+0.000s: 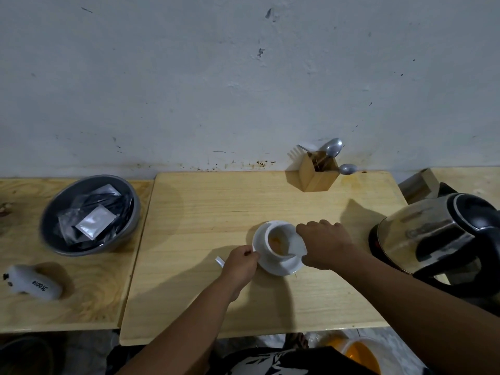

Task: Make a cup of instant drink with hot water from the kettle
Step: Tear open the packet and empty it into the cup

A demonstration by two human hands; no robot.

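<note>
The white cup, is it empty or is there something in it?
Not empty. The white cup stands upright on its saucer, and orange-brown stuff shows inside. Powder or liquid, I cannot tell.

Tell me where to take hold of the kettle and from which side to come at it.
Judging by its pose, take the kettle by its black handle, which arches over the near right side of the steel body. Come in from the right with the right hand; the spout side faces the cup, so a wrapped grip there should tip it toward the cup.

A plain home kitchen corner: pale wooden table against a scuffed, stained whitewashed wall, a steel electric kettle, a wooden cutlery box with metal spoons, and a grey bowl of drink sachets.
</note>
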